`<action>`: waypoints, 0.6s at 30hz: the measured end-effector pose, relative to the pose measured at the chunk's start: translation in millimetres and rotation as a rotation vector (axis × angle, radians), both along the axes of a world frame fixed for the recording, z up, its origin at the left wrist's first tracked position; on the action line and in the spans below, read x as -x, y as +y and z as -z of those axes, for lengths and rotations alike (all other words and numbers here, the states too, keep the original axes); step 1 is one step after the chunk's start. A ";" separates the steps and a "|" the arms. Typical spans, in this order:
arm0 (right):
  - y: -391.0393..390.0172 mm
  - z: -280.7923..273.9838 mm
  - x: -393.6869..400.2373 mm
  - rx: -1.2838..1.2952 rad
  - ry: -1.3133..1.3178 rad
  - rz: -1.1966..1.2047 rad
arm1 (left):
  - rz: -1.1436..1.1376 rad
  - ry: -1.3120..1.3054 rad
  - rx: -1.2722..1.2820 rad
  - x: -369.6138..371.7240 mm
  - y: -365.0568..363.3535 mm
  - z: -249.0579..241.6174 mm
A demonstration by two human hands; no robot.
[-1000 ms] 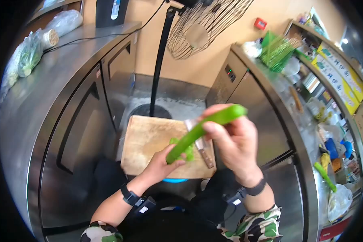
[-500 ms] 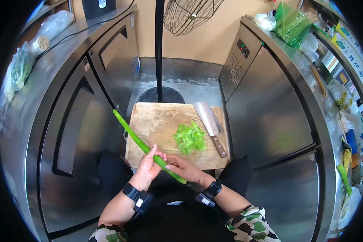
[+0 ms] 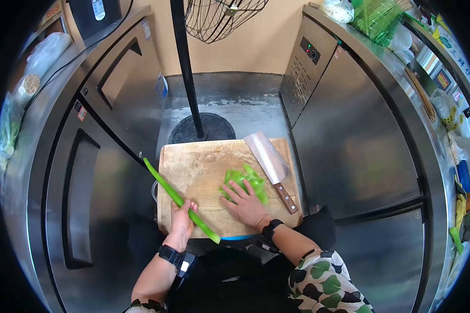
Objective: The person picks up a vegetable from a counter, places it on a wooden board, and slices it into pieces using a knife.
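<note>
My left hand (image 3: 181,219) is closed around a long, thin green celtuce stem (image 3: 164,183). The stem slants across the board's left side, its tapered end pointing up and left and its cut end near the front edge. Fingers spread, my right hand (image 3: 247,207) lies over a pile of pale green slices (image 3: 251,177) and touches them. Part of the pile is hidden under the fingers. Both are over a wooden cutting board (image 3: 193,156). A cleaver (image 3: 269,158) with a wooden handle rests along the board's right side, apart from my right hand.
Steel cabinets flank me on the left (image 3: 104,172) and the right (image 3: 350,130). Behind the board stands a black pole on a round base (image 3: 206,128), with a wire fan cage (image 3: 219,21) above. Bagged vegetables (image 3: 373,21) lie on the right counter.
My right hand has let go of the stem and moved forward onto the slices. My left hand still holds the stem, now a little lower and further left. The view has shifted slightly.
</note>
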State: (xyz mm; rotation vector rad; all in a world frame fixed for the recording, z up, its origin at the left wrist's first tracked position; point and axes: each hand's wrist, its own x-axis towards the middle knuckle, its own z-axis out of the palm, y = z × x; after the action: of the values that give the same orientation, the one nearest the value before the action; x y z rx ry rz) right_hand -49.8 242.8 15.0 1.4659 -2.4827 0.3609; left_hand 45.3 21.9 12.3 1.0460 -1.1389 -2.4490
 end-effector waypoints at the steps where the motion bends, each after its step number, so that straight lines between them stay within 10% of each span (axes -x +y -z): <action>1: -0.7 0.9 2.3 0.001 0.004 -0.010 | 0.009 0.012 0.020 2.2 -1.4 4.5; 18: 6.3 -53.6 28.5 0.133 -0.187 0.295 | 0.391 0.008 0.686 -6.9 18.2 7.8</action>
State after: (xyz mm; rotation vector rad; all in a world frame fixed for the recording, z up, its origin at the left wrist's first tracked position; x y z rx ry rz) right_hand -78.3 249.1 68.6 1.0372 -2.7088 0.6148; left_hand 52.2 40.1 4.5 0.6370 -2.1263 -2.0080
